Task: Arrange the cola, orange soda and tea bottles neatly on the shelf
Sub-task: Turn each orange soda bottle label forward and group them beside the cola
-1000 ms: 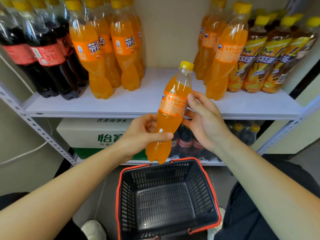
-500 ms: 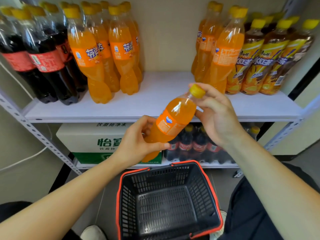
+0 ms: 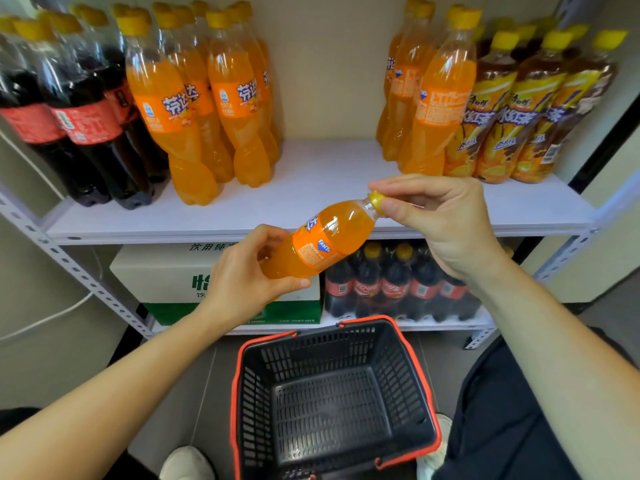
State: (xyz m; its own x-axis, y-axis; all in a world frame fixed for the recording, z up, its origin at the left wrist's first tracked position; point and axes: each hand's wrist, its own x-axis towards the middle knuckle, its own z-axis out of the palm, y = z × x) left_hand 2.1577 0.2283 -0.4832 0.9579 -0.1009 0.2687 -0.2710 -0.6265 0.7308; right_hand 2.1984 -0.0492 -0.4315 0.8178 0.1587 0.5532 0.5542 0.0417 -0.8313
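An orange soda bottle (image 3: 325,237) lies tilted in front of the shelf, its yellow cap up to the right. My left hand (image 3: 242,278) grips its lower half. My right hand (image 3: 440,216) pinches the cap with thumb and fingers. On the white shelf (image 3: 322,181) stand cola bottles (image 3: 79,119) at the left, a group of orange soda bottles (image 3: 207,109) beside them, more orange soda (image 3: 433,98) right of a gap, and tea bottles (image 3: 519,112) at the far right.
A black basket with a red rim (image 3: 332,400) sits on the floor below my hands, nothing in it. The lower shelf holds a white and green carton (image 3: 166,278) and a pack of cola bottles (image 3: 398,285). Metal shelf posts (image 3: 69,265) flank both sides.
The held bottle has tipped from upright to a slant, cap to the right. My right hand slid from its label up to the cap. My left hand kept its grip low.
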